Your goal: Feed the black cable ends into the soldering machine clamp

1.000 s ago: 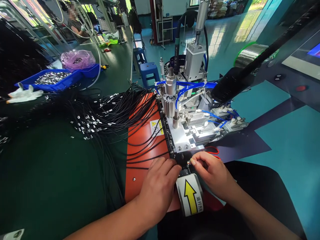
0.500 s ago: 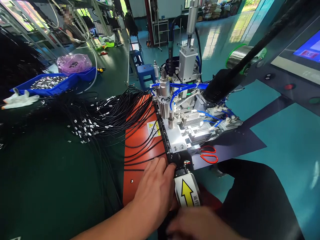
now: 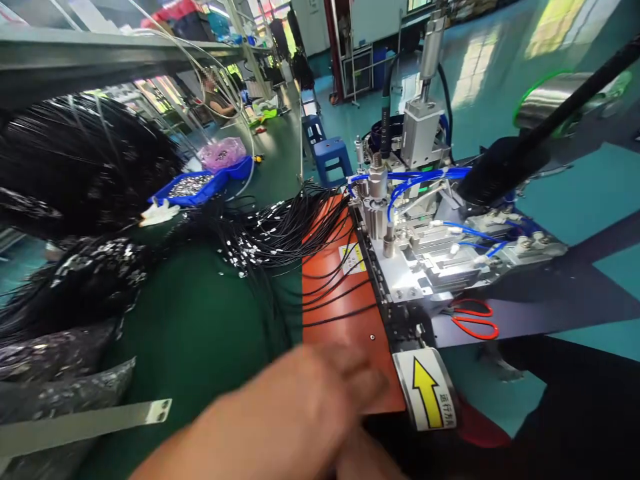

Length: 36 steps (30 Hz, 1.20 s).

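My left hand (image 3: 300,407), smeared by motion, is over the near end of the orange plate (image 3: 345,333). Its fingers reach toward the machine's edge, and I cannot make out anything in them. Just below it, at the bottom edge, my right hand (image 3: 367,460) shows only in part, its fingers hidden. Several black cables (image 3: 330,293) run across the plate into the dark track (image 3: 373,267) along the machine (image 3: 410,267). A white guard with a yellow arrow (image 3: 425,387) stands right of my left hand.
Red-handled scissors (image 3: 475,327) lie beside the machine. Cable bundles with metal ends (image 3: 245,250) cover the green table (image 3: 200,320). Farther back are a blue tray of metal parts (image 3: 193,187), a white glove (image 3: 160,212), a blue stool (image 3: 330,157) and another person (image 3: 217,100).
The view has swung left, bringing in the shelf and more cable bundles. My left hand has come away from the track, back toward me, and the two hands are now closer together.
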Available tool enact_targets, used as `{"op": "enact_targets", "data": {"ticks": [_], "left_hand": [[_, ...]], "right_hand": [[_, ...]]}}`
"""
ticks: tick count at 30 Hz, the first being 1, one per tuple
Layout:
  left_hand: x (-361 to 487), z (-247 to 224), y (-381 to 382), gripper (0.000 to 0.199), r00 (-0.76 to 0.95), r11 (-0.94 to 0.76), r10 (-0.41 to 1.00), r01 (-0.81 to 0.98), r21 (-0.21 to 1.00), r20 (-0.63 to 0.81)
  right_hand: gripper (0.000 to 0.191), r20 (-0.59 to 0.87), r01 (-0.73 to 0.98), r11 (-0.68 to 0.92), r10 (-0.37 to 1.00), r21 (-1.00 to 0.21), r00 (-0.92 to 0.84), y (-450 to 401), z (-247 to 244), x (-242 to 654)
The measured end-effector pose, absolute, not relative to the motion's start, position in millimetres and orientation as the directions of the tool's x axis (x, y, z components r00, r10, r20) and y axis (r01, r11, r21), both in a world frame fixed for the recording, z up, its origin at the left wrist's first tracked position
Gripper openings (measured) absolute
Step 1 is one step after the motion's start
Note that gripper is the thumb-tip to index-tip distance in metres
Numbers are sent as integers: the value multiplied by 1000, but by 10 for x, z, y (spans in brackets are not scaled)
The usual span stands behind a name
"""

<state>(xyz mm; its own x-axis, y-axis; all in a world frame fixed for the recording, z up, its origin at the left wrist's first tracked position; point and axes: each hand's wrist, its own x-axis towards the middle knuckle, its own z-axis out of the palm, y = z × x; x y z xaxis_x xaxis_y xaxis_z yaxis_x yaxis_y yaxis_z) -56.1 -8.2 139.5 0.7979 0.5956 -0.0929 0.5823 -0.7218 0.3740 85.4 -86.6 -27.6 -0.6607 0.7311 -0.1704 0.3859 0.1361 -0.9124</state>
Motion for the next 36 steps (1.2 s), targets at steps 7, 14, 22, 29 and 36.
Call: {"op": "enact_targets", "data": {"ticks": [7, 14, 22, 29, 36], "left_hand": [[-1586, 1316, 93, 15, 211, -172, 883, 977, 129, -419], [-1534, 808, -290, 26, -75, 283, 873, 883, 374, -483], [-1068, 659, -369, 34, 125, 319, 892, 509, 799, -435], [-640, 562, -253, 17, 310, -170, 941, 780, 603, -135], [-487, 485, -4, 26, 602, -616, 786, 739, 272, 144]], "right_hand": [[8, -411, 467, -77, 615, -881, -673, -867, -307, 418], [7, -343, 267, -215, 612, -939, -713, -733, -135, 604], [11, -425, 342, -268, 708, -901, -564, -480, 334, 1173], [11, -340, 341, -189, 819, -921, -463, -381, 504, 1904], [27, -299, 483, -151, 922, -862, -246, -372, 352, 2172]]}}
